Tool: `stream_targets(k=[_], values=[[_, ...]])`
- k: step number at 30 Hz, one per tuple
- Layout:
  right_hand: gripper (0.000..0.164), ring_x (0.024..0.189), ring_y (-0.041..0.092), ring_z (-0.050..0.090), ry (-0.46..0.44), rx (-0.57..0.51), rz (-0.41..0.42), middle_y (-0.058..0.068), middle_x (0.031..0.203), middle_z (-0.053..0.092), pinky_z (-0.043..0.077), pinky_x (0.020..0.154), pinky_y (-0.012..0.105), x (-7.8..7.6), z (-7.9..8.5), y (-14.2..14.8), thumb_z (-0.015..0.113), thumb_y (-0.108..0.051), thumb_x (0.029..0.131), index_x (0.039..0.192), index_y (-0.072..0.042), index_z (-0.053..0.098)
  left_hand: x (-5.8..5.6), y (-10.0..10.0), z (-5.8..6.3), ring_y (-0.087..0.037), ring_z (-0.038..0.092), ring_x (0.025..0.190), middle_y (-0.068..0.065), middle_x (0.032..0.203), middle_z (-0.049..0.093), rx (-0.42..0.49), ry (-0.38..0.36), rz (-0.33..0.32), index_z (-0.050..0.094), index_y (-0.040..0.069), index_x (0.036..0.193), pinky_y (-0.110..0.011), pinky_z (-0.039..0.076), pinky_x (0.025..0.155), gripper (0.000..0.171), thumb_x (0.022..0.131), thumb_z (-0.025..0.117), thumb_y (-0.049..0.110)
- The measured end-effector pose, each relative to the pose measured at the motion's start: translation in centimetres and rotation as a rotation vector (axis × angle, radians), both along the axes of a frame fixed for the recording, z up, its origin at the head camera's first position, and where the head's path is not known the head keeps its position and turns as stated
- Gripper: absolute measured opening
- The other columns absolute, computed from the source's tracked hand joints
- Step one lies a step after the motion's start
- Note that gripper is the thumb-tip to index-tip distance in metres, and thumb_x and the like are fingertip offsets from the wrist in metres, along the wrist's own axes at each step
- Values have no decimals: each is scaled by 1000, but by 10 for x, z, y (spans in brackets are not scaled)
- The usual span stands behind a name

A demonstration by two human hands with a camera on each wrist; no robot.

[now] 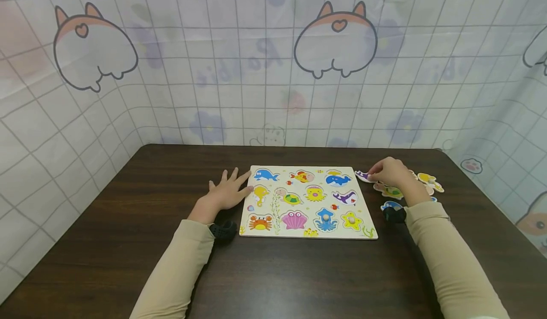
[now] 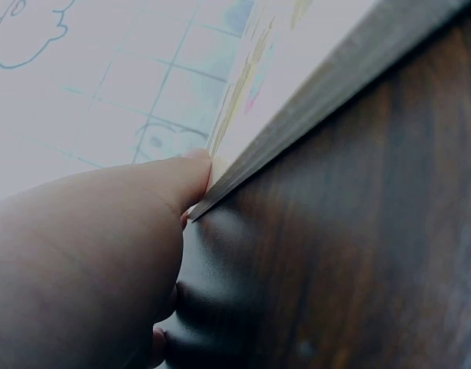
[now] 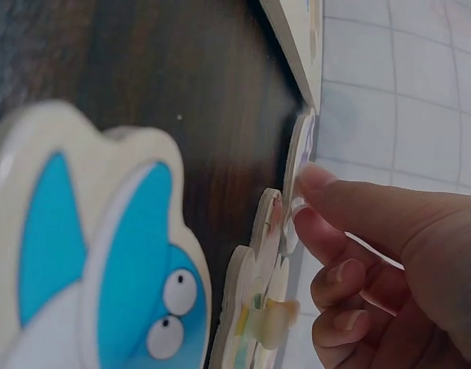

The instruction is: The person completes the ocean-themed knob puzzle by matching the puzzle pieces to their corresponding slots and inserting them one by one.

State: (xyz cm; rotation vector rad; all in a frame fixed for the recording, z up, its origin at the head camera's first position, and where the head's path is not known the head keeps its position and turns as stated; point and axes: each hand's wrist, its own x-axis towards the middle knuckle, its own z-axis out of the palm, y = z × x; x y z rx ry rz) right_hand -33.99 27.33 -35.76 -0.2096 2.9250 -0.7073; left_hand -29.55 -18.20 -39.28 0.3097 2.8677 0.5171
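A wooden puzzle board [image 1: 316, 210] with sea-animal pictures lies on the dark table. My left hand [image 1: 225, 192] rests at the board's left edge with its fingers spread. In the left wrist view the thumb [image 2: 190, 175] touches the board's corner. Off the board's upper right corner, my right hand [image 1: 392, 173] pinches a purple whale-shaped puzzle piece [image 1: 362, 176] between thumb and forefinger. The right wrist view shows this piece [image 3: 296, 161] edge-on, its knob hidden by the fingertips. A turtle piece [image 1: 391, 192] lies just below the right hand.
A blue piece with two eyes [image 3: 135, 269] stands large in the right wrist view. More loose pieces, one of them yellow [image 1: 426, 178], lie partly behind the right hand. A knobbed star [image 1: 352, 220] sits in the board. A patterned cloth [image 1: 239, 100] hangs behind the table.
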Motion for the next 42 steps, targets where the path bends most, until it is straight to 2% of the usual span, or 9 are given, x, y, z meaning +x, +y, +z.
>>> stream_targets(k=[11,17,32,42], values=[[25,105,42,60,32,-6,8,23,110,71,47,92,62,4,6,-3,68,-17,100,110,5,75,1,1,2,-50,-3,152,-22,170,4,-1,3,4,19,23,167,-80,-1,110,67,109,40,51],[26,103,43,61,56,0,11,23,110,71,48,88,62,9,9,-4,68,-18,100,111,5,75,1,1,1,-49,-4,153,-21,170,4,-2,2,7,18,24,167,-79,-2,111,67,109,40,50],[27,92,34,62,89,26,67,18,103,71,51,82,55,20,14,-11,70,-21,100,112,3,75,1,1,-1,-49,-4,153,-21,170,3,3,1,4,18,24,167,-79,-2,111,67,110,39,51],[26,84,27,59,79,32,94,12,98,71,52,73,44,26,15,-21,72,-23,99,110,-1,77,1,0,1,-50,-4,153,-21,170,4,2,3,6,18,23,167,-79,-2,111,67,110,40,50]])
